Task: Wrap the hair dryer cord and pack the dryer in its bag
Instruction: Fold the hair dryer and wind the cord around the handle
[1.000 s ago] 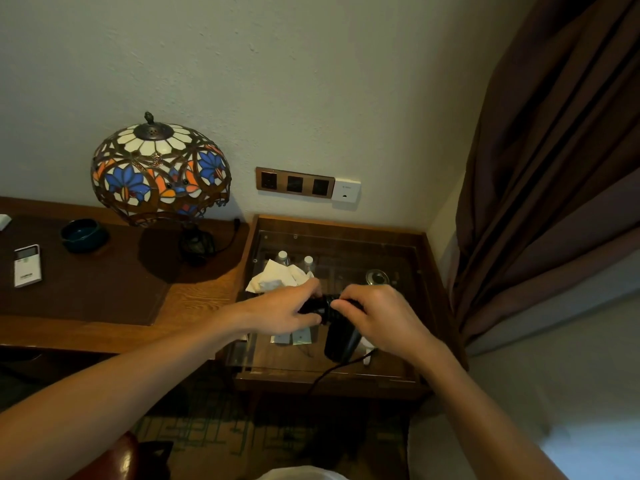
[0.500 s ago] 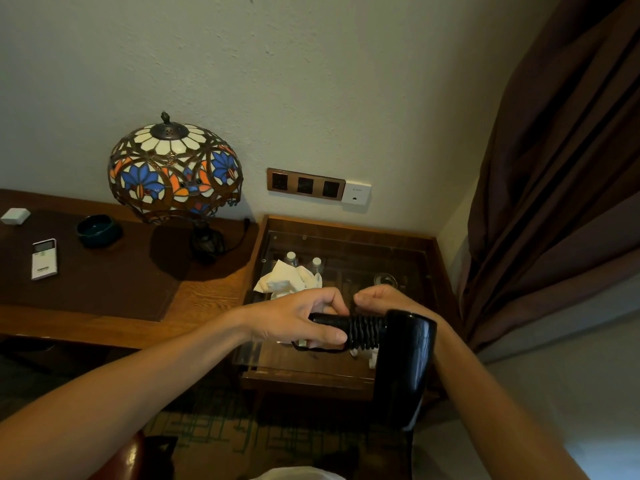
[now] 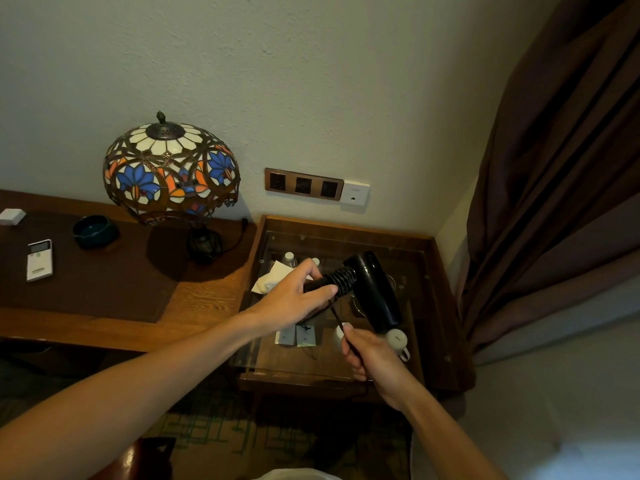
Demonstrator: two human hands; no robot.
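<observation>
A black hair dryer (image 3: 372, 291) is held in the air above the glass-topped side table (image 3: 436, 306). My left hand (image 3: 294, 297) grips its handle, which has several turns of black cord wound around it near the body. The loose cord (image 3: 337, 317) runs from the handle down to my right hand (image 3: 369, 353), which is closed on it below the dryer's nozzle. No bag is visible in this view.
A stained-glass lamp (image 3: 171, 171) stands on the wooden desk (image 3: 204, 299) at left, with a dark bowl (image 3: 95, 232) and a white remote (image 3: 40, 259). Under the glass lie small bottles, white paper and a white cup (image 3: 398, 341). Wall sockets (image 3: 304, 184) sit behind; a brown curtain (image 3: 561, 168) hangs right.
The dryer's body swung from pointing down to up and to the right. My right hand let go near the handle and dropped lower, pulling the cord out taut.
</observation>
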